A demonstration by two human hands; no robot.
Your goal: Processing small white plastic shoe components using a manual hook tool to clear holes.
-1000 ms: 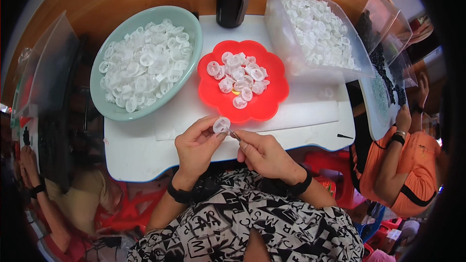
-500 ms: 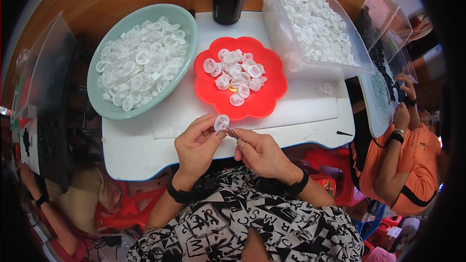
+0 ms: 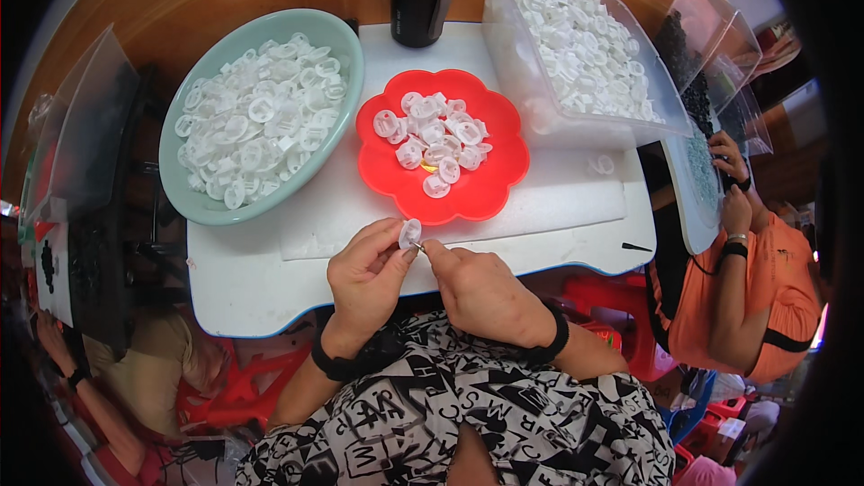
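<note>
Head view: I see left hand (image 3: 364,281) pinching round white piece (image 3: 409,232), frame middle; right hand (image 3: 490,295) gripping thin metal tool (image 3: 418,247); red dish (image 3: 490,184) above.

My white table (image 3: 243,292) | pale sheet (image 3: 549,219) over it | green basin (image 3: 317,165) at my left edge | red dish (image 3: 497,173) mid-table, on the sheet | clear bin (image 3: 585,131), far right corner | black bottle (image 3: 417,4), far edge

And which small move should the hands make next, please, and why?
Probably nudge the slim metal tool gently with the right hand: the left hand pinches the round white piece, and the tool's tip is at its lower edge, though exact contact is too small to judge.
</note>
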